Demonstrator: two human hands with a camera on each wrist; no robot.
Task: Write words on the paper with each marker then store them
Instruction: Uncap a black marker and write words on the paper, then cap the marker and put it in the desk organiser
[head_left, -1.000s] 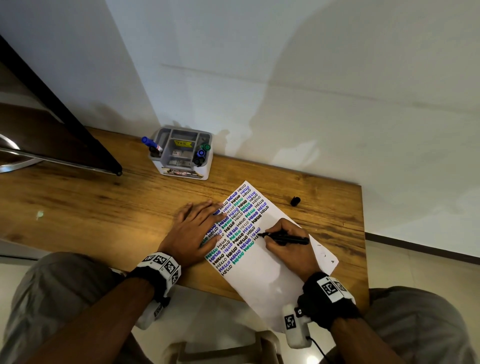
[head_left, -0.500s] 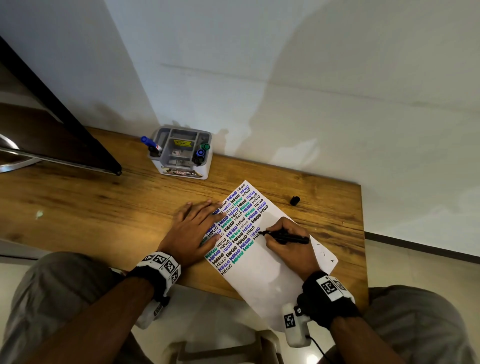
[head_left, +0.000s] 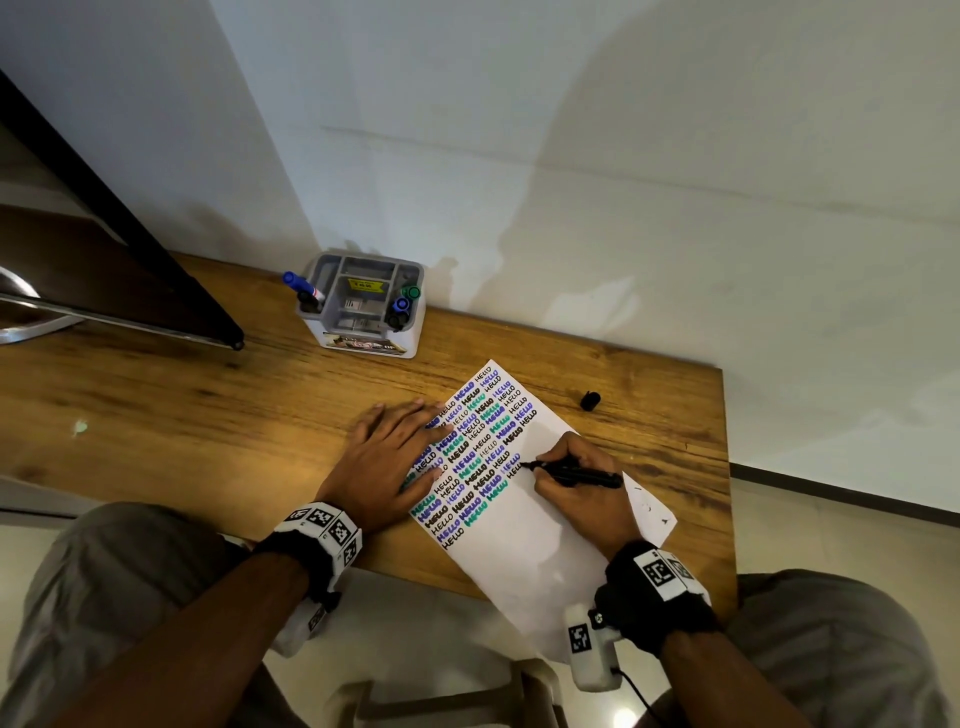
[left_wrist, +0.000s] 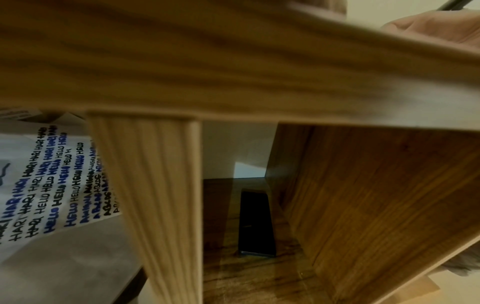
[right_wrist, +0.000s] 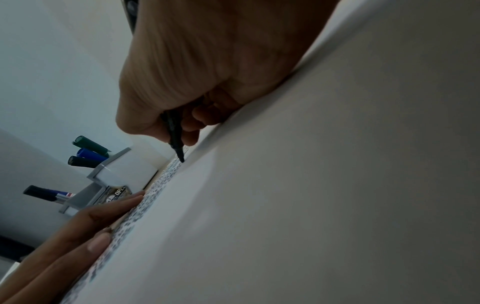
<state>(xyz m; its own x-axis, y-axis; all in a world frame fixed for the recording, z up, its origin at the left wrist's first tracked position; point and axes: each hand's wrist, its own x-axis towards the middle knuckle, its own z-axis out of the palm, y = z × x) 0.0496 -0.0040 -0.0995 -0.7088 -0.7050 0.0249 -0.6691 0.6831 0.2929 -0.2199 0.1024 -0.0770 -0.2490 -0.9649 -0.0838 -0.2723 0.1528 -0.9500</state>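
A white sheet of paper (head_left: 524, 540) lies slanted on the wooden desk (head_left: 208, 436), its upper left part filled with rows of "HELLO" in black, blue and teal. My right hand (head_left: 582, 483) grips a black marker (head_left: 576, 474) with its tip on the paper beside the last row; the right wrist view shows the marker (right_wrist: 175, 135) tip touching the paper (right_wrist: 311, 205). My left hand (head_left: 387, 462) lies flat, fingers straight, pressing the paper's left edge. The marker's black cap (head_left: 590, 400) lies on the desk to the right of the paper.
A grey and white organizer (head_left: 363, 306) stands at the back by the wall, holding blue, green and black markers (head_left: 402, 304). A dark monitor edge (head_left: 119, 280) crosses the left. The desk's right edge is near the paper. Under the desk, the left wrist view shows another written sheet (left_wrist: 52, 185).
The marker tip has shifted slightly along the line of writing; the left hand stays flat on the paper.
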